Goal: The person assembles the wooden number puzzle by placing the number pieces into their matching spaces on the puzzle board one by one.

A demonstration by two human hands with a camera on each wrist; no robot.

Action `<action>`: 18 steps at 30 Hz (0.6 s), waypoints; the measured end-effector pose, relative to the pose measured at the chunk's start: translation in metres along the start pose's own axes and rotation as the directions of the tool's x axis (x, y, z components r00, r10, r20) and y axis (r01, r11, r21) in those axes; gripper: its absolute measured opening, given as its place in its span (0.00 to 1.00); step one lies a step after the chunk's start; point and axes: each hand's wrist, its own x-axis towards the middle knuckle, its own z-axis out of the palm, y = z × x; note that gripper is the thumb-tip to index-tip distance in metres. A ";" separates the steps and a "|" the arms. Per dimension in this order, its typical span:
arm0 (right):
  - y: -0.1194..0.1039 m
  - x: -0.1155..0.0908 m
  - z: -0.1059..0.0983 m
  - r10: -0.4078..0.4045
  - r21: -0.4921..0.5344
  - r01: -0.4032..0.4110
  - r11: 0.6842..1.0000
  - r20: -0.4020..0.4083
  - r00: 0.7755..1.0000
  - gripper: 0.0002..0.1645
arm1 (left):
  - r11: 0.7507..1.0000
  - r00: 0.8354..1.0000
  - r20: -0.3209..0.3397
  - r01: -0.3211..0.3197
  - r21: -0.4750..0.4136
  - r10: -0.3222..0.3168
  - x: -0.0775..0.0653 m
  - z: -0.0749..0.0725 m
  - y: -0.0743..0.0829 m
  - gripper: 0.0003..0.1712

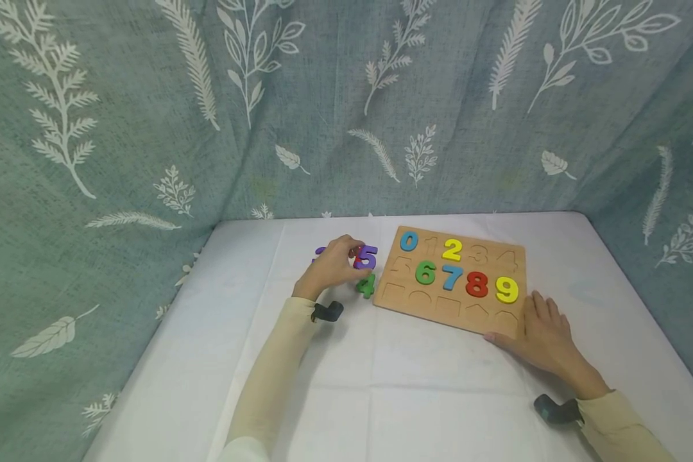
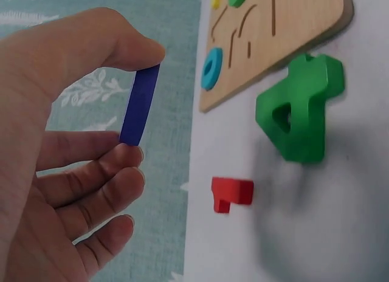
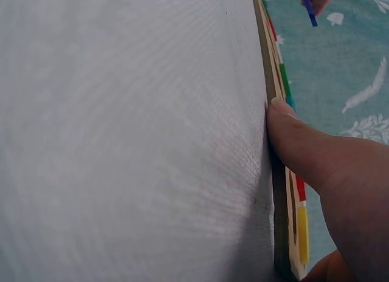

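Note:
My left hand [image 1: 330,266] pinches a purple number 5 [image 1: 367,257] between thumb and fingers, raised above the table; in the left wrist view the piece [image 2: 140,106] is seen edge-on. Below it lie a green number 4 [image 2: 304,109] and a small red piece [image 2: 237,192]. Another purple piece [image 1: 319,251] is partly hidden behind the hand. My right hand [image 1: 545,330] rests at the near right corner of the wooden number board [image 1: 381,299], its thumb [image 3: 304,142] against the near edge and its fingers extended along the right side.
In the board sit a blue 0 [image 1: 409,241], yellow 2 [image 1: 453,249], green 6 [image 1: 425,273], blue 7 [image 1: 452,277], red 8 [image 1: 477,284] and yellow 9 [image 1: 507,290]. Other recesses show bare wood. A white cloth [image 1: 335,410] covers the table, with a leaf-patterned curtain [image 1: 335,141] behind.

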 end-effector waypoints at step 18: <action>0.001 0.000 0.001 -0.021 -0.027 0.021 0.999 -0.008 1.000 0.79 | 0.998 0.997 0.052 -0.062 -0.029 0.064 0.020 0.020 0.018 0.40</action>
